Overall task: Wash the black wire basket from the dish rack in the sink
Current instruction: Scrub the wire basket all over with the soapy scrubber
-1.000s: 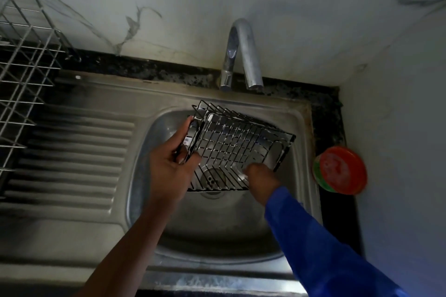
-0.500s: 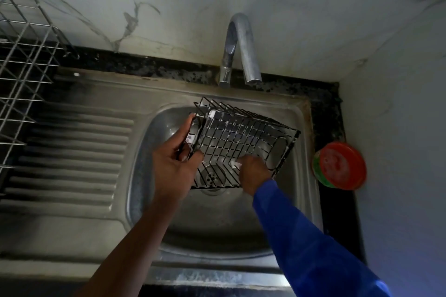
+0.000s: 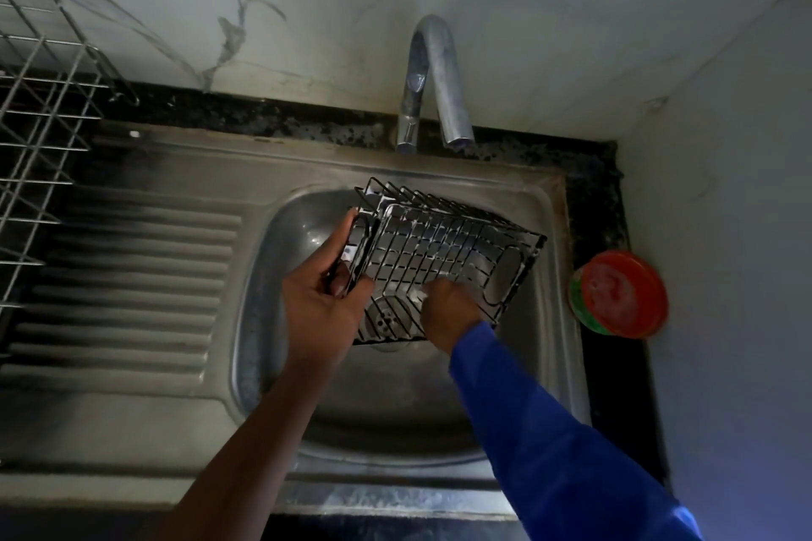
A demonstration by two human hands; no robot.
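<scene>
**Basket (image 3: 444, 259) Held Over the Sink (image 3: 556, 365)**

At ten o'clock stood the dish rack (image 3: 39, 110). The left hand (image 3: 320, 307) gripped the basket's nine-o'clock end, thumb and fingers curled round the wires, holding it tilted above the sink bowl. At its six o'clock the right hand (image 3: 448, 314) pressed in, but its fingers were hidden. Wet wires might slip from that single grip and drop the basket.

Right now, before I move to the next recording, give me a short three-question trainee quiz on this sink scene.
1. True or false: the left hand grips the black wire basket by its left end.
2. The blue sleeve is on: A the left arm; B the arm of the right hand; C both arms.
3. Fill in: the red-lidded tub sits to the ___ of the sink.
Key: 1 true; 2 B; 3 right.
</scene>
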